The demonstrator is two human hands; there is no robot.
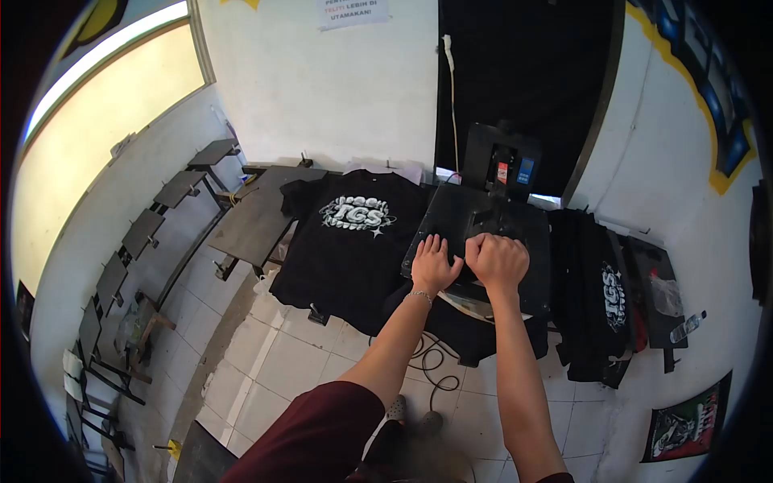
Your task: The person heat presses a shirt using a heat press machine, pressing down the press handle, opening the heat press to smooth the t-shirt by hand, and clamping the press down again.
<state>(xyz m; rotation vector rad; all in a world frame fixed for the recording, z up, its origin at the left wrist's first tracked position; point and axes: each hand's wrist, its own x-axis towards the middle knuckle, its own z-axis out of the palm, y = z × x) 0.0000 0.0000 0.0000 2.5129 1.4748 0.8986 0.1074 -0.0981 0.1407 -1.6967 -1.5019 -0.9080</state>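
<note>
While the left hand (pixel 433 267) lay open on the press (pixel 444 213), the right hand (pixel 498 259) was curled shut, any handle inside hidden. Black cloth (pixel 475 342) hung beneath, beside the printed shirt (pixel 338 262); steady, even pressure seemed best, fingers clear of the edge.

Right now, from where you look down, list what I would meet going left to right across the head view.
Row of small dark boards → white print on the flat black shirt → left hand → right hand → white print on the far-right black shirt → clear bottle.
</note>
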